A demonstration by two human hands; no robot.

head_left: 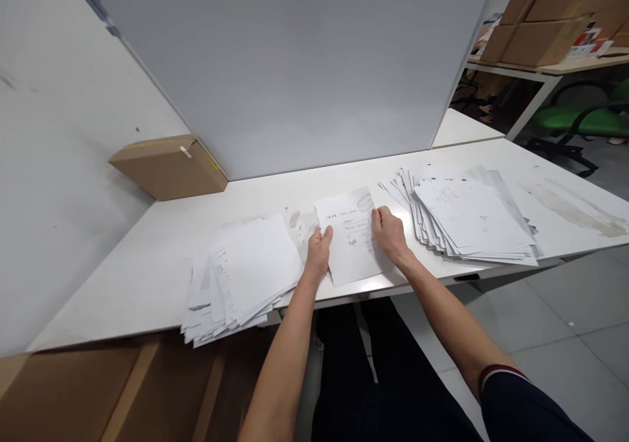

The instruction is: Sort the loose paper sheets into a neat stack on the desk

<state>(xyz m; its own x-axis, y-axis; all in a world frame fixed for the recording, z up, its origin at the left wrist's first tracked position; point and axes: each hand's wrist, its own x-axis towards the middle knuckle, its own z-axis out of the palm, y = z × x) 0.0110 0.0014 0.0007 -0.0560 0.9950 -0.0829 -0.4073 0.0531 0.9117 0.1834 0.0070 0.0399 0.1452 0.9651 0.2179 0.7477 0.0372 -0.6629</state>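
Observation:
Between my two hands is a white sheet of paper [351, 252] with handwriting and a round scribbled patch at its top right corner. My left hand [318, 251] grips its left edge, thumb on top and fingers hidden underneath. At the right edge, my right hand [390, 232] is closed on the same sheet in a pinch. A loose pile of papers [260, 265] lies left of my left hand, its front corner hanging over the table edge. To the right of my right hand sits a thicker, fanned stack of papers [472, 219].
A whiteboard [314, 69] leans at the back of the white table [122, 278]. Beside it on the left stands a cardboard box [171, 170]. More boxes [545, 36] rest on another desk behind, near a green chair [580, 120]. Cardboard [73, 389] fills the space below the table's left side.

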